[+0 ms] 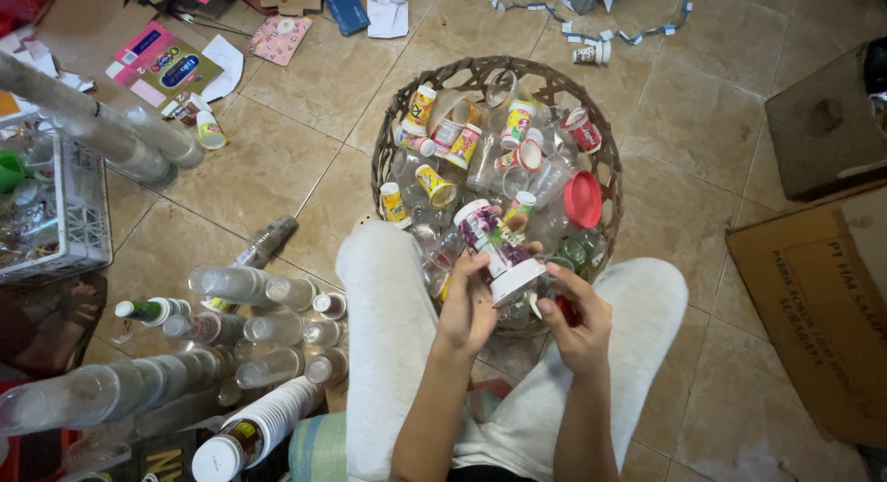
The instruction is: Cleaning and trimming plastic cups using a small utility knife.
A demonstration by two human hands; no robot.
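Note:
My left hand (467, 302) grips a white plastic cup with a purple printed label (496, 244), held tilted with its wide mouth toward me. My right hand (577, 320) touches the rim of that cup from the right and has something small and red under its fingers. Both hands hover over the near edge of a round woven basket (397, 108) filled with several used plastic cups, clear cups and a red lid (582, 198). My knees in light grey trousers (388, 306) flank the basket.
Stacks of nested clear cups (102, 390) and a white cup stack (263, 425) lie on the tiled floor at left. A white plastic crate (78, 214) stands far left. Flattened cardboard (822, 297) lies at right. Paper scraps and packets litter the far floor.

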